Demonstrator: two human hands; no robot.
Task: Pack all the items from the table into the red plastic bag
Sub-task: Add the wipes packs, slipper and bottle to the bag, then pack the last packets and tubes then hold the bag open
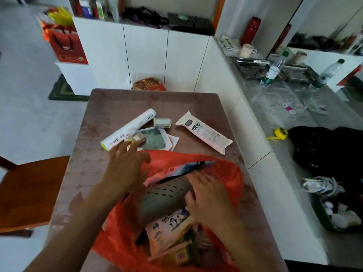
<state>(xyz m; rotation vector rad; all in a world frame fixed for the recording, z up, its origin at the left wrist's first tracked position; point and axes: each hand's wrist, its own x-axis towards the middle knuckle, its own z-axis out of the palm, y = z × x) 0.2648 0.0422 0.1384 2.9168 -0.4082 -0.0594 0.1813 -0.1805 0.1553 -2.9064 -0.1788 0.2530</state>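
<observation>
Left hand (125, 163): reaches forward over the table, palm down, fingers spread and straight; it holds nothing.
Left arm: stretches up from the bottom left, almost straight.
Right hand (206, 195): is down inside the mouth of the bag, palm down; its fingers bend over the edge of a grey flat thing with little slots (165, 201); a real grip cannot be told.
Red plastic bag (233, 173): lies open under and around the right hand; its far rim sits just beside the left hand.
In the bag: a pink baby wipes pack (169, 230) just below the right hand.
White roll box (127, 128): lies just past the left fingertips.
Small packets (155, 140): lie just ahead of the left hand, touching the roll box.
Small white tub (162, 122): lies on its side beyond the packets.
Long white snack pack (204, 132): lies well ahead of the right hand, apart from the bag.
Brown table (196, 103): is under both hands.
</observation>
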